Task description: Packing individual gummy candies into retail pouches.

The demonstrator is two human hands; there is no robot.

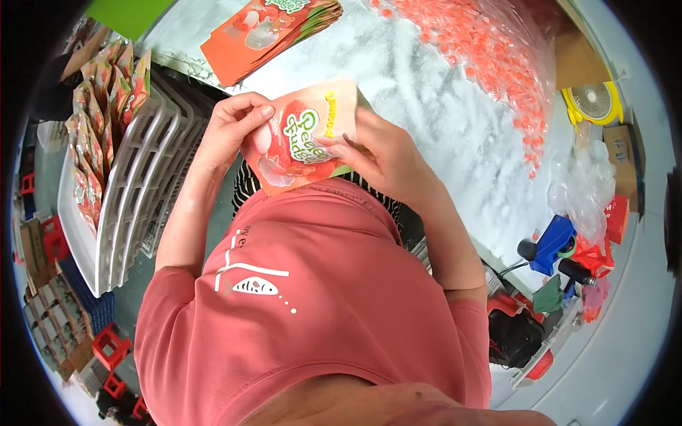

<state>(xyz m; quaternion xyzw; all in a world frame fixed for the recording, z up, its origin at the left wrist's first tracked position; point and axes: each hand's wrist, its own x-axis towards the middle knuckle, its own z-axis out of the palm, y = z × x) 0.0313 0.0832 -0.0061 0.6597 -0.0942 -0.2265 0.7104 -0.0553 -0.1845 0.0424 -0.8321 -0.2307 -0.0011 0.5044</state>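
A red and cream candy pouch (280, 160) is held in front of my body, with its printed face turned up. The thumb and fingers of my left hand (234, 124) pinch its left edge. On the opposite side, my right hand (391, 153) grips the pouch near its cream end, thumb on the face and the other fingers partly hidden. Beyond my hands, a stack of similar flat pouches (241, 50) lies on the white-covered table (419, 135). Many red wrapped candies (490, 71) are heaped at the table's far right.
To my left stand stacked white plastic crates (135, 184), the top one holding several upright pouches (106, 106). At the right are a yellow-rimmed fan (592, 103), a clear plastic bag (586, 188), a blue device (554, 243) and a black bag (513, 337).
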